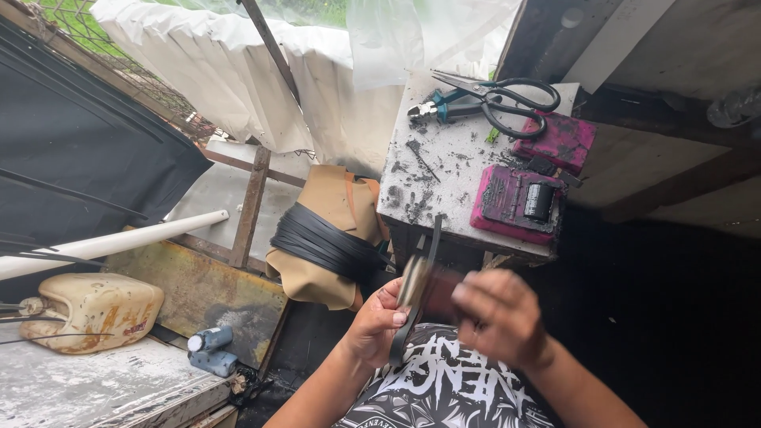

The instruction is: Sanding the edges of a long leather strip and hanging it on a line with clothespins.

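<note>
My left hand [379, 317] grips a small brownish piece [415, 279] together with a thin black strip [433, 242] that runs up toward the white table and down over my lap. Blurred by motion, my right hand [498, 315] sits just right of that piece, fingers curled against a dark part of it. What the right hand itself grips is not clear. Both hands hover above my patterned black-and-white shirt, in front of the table's near edge.
A dirty white table [444, 170] holds black scissors [507, 101], blue-handled pliers [444, 105] and two magenta boxes [519, 204]. Left of it sits a tan bundle wrapped in black strips [325, 238]. A stained plastic jug [91, 309] and a white pipe [119, 238] lie at left.
</note>
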